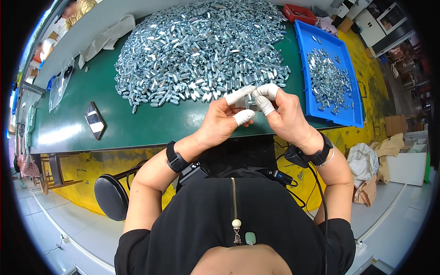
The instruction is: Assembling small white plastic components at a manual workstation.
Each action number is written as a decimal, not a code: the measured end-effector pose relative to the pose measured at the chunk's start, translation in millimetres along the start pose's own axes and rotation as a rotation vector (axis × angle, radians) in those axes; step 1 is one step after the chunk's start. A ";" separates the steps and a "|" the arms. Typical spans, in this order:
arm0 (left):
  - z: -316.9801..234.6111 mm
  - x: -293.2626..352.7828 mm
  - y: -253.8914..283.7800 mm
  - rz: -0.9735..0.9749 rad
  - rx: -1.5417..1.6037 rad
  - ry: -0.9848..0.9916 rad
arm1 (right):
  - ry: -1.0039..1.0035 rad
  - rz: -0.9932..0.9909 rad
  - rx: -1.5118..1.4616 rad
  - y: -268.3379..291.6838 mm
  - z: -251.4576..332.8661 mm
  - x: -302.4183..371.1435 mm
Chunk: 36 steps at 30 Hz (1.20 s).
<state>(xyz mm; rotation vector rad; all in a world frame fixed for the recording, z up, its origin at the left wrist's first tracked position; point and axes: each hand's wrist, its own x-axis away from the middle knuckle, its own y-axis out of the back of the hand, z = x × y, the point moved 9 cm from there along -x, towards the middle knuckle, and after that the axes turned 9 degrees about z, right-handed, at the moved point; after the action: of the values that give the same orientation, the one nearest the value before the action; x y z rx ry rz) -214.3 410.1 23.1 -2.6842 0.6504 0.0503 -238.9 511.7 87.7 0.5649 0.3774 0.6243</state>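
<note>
Silvery metal piece (250,101) is sitting between white-covered fingertips (243,117): right hand (289,114) pinching it, left hand (219,121) curling beside, its hold hard to tell; light, steady pressure is seemingly serving best. Long axis is apparently pointing toward the heap of similar pieces (201,55) beyond the fingers, ends partly hidden; rightward, a blue tray (332,42) is holding more.

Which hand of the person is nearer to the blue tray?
Right: the right hand is left of the blue tray, near its side; the left hand is farther left, beyond the right one.
</note>
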 end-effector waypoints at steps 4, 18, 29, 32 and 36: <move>-16.8 -5.7 -7.4 0.029 -0.160 -0.187 | -0.236 0.042 -0.423 -14.7 -26.4 7.0; 11.8 11.8 68.6 -0.270 0.085 0.161 | -0.193 -0.625 0.776 148.5 -98.0 57.9; 17.0 13.4 40.0 -0.159 0.091 0.175 | -0.234 -0.122 0.738 46.0 -146.2 -48.1; 22.0 17.1 47.2 -0.203 0.099 0.199 | -0.215 -0.101 0.296 30.1 -122.3 -42.6; 34.0 3.7 25.9 -0.100 0.269 0.255 | -0.150 -0.095 -0.491 1.8 -62.8 -27.1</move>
<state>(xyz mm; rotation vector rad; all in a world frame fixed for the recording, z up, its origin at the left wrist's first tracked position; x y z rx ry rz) -220.8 399.7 -18.0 -2.4760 0.5510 -0.3842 -290.9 519.4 43.9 0.1208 0.1001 0.5532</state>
